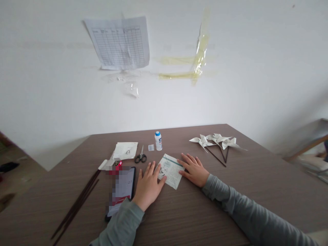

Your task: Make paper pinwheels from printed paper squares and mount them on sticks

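Observation:
A square sheet of printed paper point(171, 170) lies on the brown table point(230, 191) in front of me. My left hand point(148, 184) lies flat with fingers spread, its thumb and fingertips resting on the paper's left edge. My right hand point(194, 168) also lies flat and open, fingers pressing the paper's right corner. Neither hand holds anything. Grey sleeves cover both forearms.
A phone point(121, 191) lies left of my left hand, beside several dark thin sticks point(79, 201). Behind the paper are scissors point(140, 156), a white glue bottle with a blue cap point(158, 140) and a stack of paper squares point(126, 150). Three paper pinwheels on sticks point(217, 142) lie at the right.

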